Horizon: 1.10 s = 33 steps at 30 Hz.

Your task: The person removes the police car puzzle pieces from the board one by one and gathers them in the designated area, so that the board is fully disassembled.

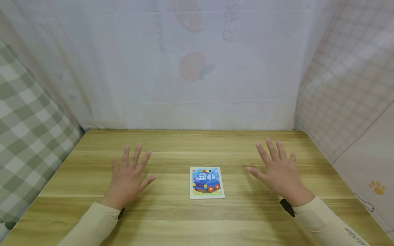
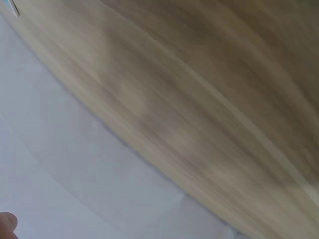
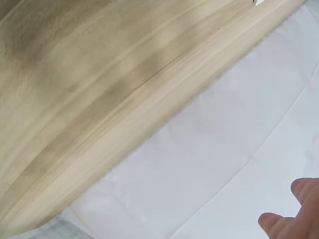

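Observation:
A small jigsaw puzzle [image 1: 207,182] in a white frame lies flat near the middle of the table, its picture a blue cartoon police car. To its left my left hand [image 1: 127,181] is spread with straight fingers and holds nothing. My right hand [image 1: 281,174] is spread the same way on the other side, also holding nothing. Both hands are apart from the puzzle. In the left wrist view only a fingertip [image 2: 7,221] shows at the lower corner. Part of the right hand's fingers [image 3: 279,224] appears at the lower right of the right wrist view.
The wooden table [image 1: 172,222] has a pale grain. Behind it hangs a white curtain [image 1: 129,75] with faint orange prints. A green checked cloth [image 1: 27,112] hangs on the left, and a pale gridded cloth [image 1: 347,85] on the right.

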Tool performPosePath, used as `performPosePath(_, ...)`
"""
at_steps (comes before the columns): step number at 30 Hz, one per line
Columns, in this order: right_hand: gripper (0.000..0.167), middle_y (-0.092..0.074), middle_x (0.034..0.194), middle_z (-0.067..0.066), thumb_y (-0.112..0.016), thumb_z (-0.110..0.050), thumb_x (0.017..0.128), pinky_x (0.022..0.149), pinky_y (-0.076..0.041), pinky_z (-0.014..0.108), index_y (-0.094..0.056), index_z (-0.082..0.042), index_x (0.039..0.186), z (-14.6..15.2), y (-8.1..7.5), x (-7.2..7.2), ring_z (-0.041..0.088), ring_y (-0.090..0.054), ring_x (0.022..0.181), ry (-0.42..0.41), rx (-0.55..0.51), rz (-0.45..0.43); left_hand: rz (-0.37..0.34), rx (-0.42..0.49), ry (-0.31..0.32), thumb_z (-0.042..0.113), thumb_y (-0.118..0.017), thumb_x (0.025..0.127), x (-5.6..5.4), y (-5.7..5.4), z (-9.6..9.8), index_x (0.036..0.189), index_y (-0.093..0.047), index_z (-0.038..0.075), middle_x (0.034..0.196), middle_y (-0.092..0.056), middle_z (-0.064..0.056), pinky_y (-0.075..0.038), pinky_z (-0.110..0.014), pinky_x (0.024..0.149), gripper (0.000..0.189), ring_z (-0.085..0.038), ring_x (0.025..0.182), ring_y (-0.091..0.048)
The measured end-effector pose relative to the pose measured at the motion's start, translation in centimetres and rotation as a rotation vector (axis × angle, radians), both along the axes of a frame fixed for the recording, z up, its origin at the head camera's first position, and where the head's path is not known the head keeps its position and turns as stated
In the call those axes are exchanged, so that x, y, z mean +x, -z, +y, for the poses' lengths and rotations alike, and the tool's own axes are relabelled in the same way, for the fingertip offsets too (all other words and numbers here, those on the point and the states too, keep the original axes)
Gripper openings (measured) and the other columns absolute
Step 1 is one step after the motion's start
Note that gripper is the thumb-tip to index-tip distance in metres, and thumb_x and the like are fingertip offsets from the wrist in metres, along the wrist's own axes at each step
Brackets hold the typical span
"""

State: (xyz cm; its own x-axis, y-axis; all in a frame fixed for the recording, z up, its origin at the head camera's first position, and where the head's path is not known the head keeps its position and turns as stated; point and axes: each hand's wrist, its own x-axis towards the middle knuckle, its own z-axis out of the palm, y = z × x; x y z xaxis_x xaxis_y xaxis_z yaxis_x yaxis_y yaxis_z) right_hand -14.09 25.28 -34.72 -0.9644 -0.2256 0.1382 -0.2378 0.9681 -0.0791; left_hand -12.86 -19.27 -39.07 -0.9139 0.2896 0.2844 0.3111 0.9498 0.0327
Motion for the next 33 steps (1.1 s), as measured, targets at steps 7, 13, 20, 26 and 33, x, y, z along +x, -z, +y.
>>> performPosePath(7,0.086,-0.014,0.158,0.021,-0.052,-0.061,0.091,0.099,-0.017,0.076,-0.025,-0.009,0.153,-1.2,0.3,-0.6,0.047,-0.011,0.142,-0.081,-0.022,0.033,0.032,0.009,0.086,0.053,-0.057,0.092,0.1,-0.1,1.7,0.152,-0.032,0.015,0.160,-0.013,-0.015,-0.018,-0.079,0.097,0.076,-0.046,0.144,-0.006)
performPosePath(13,0.084,-0.020,0.156,0.021,-0.057,-0.057,0.090,0.101,-0.023,0.071,-0.029,-0.008,0.152,-2.7,0.8,-1.3,0.046,-0.016,0.141,-0.147,-0.065,0.046,0.051,0.031,0.185,0.051,-0.059,0.091,0.3,-0.3,3.4,0.151,-0.035,0.015,0.159,-0.017,-0.014,-0.021,-0.075,0.100,0.074,-0.044,0.144,-0.010)
performPosePath(20,0.081,-0.023,0.156,0.019,-0.060,-0.051,0.090,0.105,-0.023,0.066,-0.030,-0.008,0.152,-4.1,1.4,-2.2,0.043,-0.019,0.142,-0.227,-0.130,0.037,0.061,0.007,0.325,0.050,-0.061,0.090,0.4,-0.1,5.3,0.149,-0.038,0.015,0.159,-0.019,-0.012,-0.026,-0.072,0.100,0.072,-0.042,0.144,-0.015)
performPosePath(26,0.079,-0.031,0.152,0.018,-0.067,-0.044,0.089,0.106,-0.029,0.061,-0.033,-0.007,0.150,-4.9,2.2,-3.0,0.042,-0.031,0.137,-0.328,-0.163,0.042,0.005,0.012,0.442,0.049,-0.060,0.091,0.7,0.1,7.1,0.150,-0.037,0.017,0.159,-0.022,-0.011,-0.028,-0.069,0.102,0.071,-0.041,0.144,-0.018)
performPosePath(33,0.075,-0.039,0.149,0.017,-0.071,-0.039,0.086,0.102,-0.036,0.059,-0.041,-0.007,0.146,-6.4,2.9,-3.7,0.039,-0.040,0.133,-0.392,-0.203,0.056,-0.044,-0.036,0.567,0.053,-0.060,0.089,1.5,0.2,8.7,0.150,-0.037,0.018,0.159,-0.023,-0.010,-0.035,-0.064,0.100,0.074,-0.040,0.143,-0.020)
